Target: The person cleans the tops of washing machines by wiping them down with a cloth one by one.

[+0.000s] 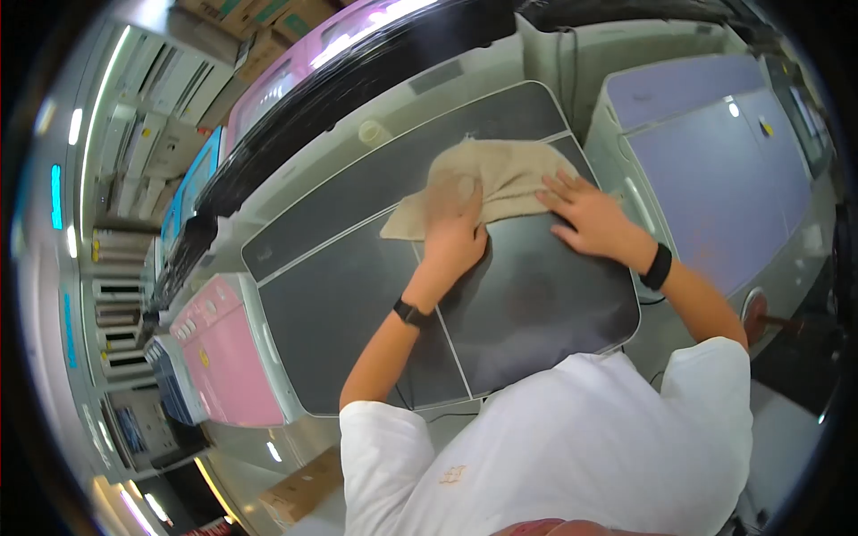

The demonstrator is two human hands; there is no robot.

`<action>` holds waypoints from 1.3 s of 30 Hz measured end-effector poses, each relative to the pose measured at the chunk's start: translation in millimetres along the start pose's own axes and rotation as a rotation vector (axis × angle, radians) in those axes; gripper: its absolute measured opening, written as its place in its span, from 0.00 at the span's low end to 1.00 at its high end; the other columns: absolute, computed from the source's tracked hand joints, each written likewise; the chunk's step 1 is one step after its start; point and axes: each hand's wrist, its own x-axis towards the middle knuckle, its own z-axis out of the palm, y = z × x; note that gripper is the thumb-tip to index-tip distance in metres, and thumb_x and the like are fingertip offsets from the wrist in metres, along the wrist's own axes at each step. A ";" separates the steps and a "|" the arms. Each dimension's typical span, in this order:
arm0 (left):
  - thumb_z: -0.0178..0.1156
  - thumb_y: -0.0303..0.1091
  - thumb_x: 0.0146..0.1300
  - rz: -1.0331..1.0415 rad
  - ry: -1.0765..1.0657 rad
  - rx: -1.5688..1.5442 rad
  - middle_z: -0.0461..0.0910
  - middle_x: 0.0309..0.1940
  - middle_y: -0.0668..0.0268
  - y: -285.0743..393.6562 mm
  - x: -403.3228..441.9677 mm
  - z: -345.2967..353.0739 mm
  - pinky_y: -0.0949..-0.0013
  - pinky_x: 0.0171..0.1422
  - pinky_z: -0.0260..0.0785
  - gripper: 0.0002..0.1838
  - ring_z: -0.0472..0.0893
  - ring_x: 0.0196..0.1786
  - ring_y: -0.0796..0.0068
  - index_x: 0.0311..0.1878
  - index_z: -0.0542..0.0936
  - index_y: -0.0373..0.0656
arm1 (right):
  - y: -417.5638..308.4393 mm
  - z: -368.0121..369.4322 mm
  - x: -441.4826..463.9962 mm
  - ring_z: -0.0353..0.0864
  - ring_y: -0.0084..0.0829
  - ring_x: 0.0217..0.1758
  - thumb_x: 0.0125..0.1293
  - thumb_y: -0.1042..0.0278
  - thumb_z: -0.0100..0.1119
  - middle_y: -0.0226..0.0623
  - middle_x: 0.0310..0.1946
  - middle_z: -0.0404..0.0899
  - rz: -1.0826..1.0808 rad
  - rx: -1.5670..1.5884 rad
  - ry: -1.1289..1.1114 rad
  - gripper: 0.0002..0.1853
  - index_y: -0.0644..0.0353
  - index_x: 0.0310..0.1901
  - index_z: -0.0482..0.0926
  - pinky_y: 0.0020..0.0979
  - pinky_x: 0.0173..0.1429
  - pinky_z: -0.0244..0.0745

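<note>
A beige cloth lies bunched and creased across the dark grey glossy top of an appliance that looks like a twin-tub washing machine. On the cloth's left part rests my left hand, palm down, fingers flat and a little smeared by motion. My right hand has its fingers spread, with the fingertips at the cloth's right edge and the thumb over the dark top. Each wrist wears a dark band.
Close on the left stands a pink washing machine; a lilac one is on the right. Behind the dark top runs a black plastic-wrapped edge. A cardboard box sits on the floor, lower left. Shelves of boxed appliances line the far left.
</note>
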 end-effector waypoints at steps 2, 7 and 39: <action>0.63 0.37 0.67 0.038 -0.015 0.001 0.58 0.82 0.42 17.0 -18.2 -4.5 0.22 0.80 0.53 0.38 0.53 0.82 0.18 0.82 0.69 0.58 | -31.2 -5.9 -39.9 0.65 0.54 0.83 0.66 0.56 0.70 0.47 0.79 0.68 0.037 0.022 -0.013 0.35 0.55 0.74 0.75 0.52 0.83 0.64; 0.68 0.37 0.64 0.066 -0.253 -0.010 0.59 0.82 0.44 66.9 -90.6 -25.5 0.24 0.80 0.53 0.37 0.53 0.82 0.19 0.78 0.74 0.55 | -102.7 -1.8 -129.1 0.65 0.49 0.82 0.65 0.57 0.72 0.45 0.78 0.70 0.107 0.147 -0.047 0.33 0.55 0.71 0.77 0.53 0.83 0.62; 0.67 0.57 0.69 -0.333 -0.254 -0.043 0.44 0.89 0.46 103.0 -162.6 -12.3 0.18 0.82 0.33 0.45 0.43 0.87 0.25 0.86 0.63 0.62 | -56.7 -0.6 -121.4 0.65 0.48 0.83 0.67 0.60 0.68 0.43 0.74 0.76 0.021 0.210 -0.029 0.17 0.60 0.53 0.85 0.58 0.85 0.57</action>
